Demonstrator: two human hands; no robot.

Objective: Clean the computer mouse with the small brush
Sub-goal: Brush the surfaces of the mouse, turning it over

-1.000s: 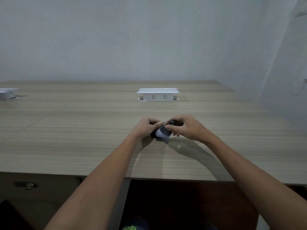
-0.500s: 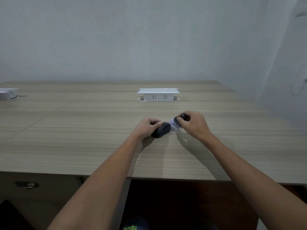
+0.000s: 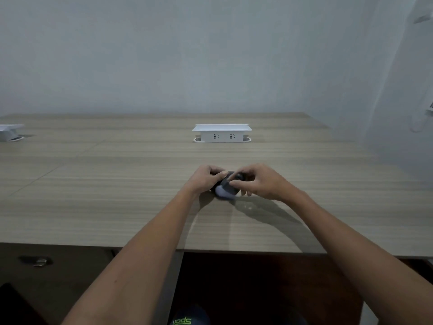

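Note:
A dark computer mouse [image 3: 228, 187] rests on the wooden desk [image 3: 117, 195], mostly covered by both hands. My left hand [image 3: 205, 179] grips its left side, thumb laid across the top. My right hand [image 3: 260, 181] pinches the small brush by its dark handle [image 3: 239, 177]. The brush's pale bristle head [image 3: 221, 191] lies over the near end of the mouse, blurred.
A white raised socket box [image 3: 221, 133] stands on the desk behind the hands. Another white box [image 3: 9, 132] sits at the far left edge. The wall rises behind the desk and closes in on the right. The desk's front edge [image 3: 234, 250] runs below my forearms.
My right hand carried the brush off to the right of the mouse, then came back left over it. The left hand stayed on the mouse.

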